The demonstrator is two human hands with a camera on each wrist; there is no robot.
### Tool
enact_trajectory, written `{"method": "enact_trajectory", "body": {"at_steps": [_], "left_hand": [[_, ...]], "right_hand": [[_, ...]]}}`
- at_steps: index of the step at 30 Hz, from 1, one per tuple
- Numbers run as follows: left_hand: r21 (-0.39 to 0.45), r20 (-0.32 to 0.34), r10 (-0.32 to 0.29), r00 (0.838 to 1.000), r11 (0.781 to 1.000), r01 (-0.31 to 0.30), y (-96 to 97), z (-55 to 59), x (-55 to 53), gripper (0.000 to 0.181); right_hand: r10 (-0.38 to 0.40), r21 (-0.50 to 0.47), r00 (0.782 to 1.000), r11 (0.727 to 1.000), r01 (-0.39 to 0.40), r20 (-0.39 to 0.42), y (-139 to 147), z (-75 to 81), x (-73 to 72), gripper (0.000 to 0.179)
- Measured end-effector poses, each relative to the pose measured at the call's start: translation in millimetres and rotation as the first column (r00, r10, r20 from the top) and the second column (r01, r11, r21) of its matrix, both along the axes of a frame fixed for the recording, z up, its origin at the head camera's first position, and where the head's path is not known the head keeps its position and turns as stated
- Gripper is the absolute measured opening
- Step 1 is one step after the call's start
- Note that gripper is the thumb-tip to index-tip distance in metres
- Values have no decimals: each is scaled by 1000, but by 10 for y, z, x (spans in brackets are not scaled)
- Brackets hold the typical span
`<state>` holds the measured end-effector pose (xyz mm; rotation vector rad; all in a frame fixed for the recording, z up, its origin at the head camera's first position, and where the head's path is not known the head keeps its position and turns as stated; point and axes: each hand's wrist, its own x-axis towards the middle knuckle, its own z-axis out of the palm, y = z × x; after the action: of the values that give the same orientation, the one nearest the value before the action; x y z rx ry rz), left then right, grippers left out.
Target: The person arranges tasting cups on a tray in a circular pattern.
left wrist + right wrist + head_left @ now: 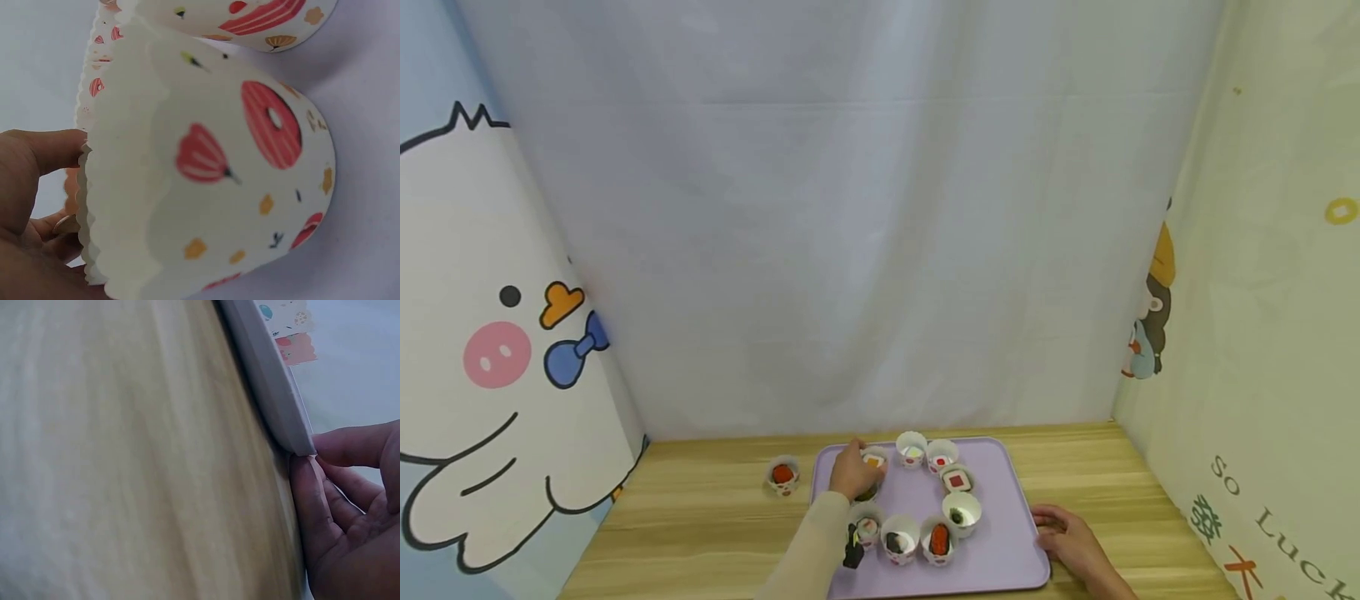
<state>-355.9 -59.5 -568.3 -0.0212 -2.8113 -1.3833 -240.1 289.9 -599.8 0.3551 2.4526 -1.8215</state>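
Observation:
A ring of white paper cups with scalloped rims, each with a small sushi-like piece inside, stands on a lilac tray. At the ring's far left, my left hand grips the rim of a paper cup with an orange-topped piece. In the left wrist view, a printed paper cup fills the middle and hides part of the left hand. My right hand is at the tray's right edge. Its fingers pinch the tray rim in the right wrist view.
One paper cup with a red piece stands on the wooden table, left of the tray. A pale curtain hangs behind the table, with printed cloths on both sides. A black item is by the left sleeve.

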Motion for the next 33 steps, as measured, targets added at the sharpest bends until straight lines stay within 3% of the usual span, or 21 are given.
{"method": "enact_trajectory", "body": {"at_steps": [5, 23, 33], "left_hand": [[-24, 26, 4, 1000, 1000, -3, 13, -4, 1, 66], [-64, 2, 28, 1000, 998, -28, -103, 37, 72, 57], [-57, 0, 26, 1000, 998, -26, -143, 28, 102, 61]], "right_hand": [[2, -7, 1000, 1000, -2, 2, -1, -4, -1, 52], [-11, 4, 1000, 1000, 11, 0, -25, -17, 3, 51], [-20, 18, 1000, 1000, 21, -4, -19, -10, -1, 51]]}}
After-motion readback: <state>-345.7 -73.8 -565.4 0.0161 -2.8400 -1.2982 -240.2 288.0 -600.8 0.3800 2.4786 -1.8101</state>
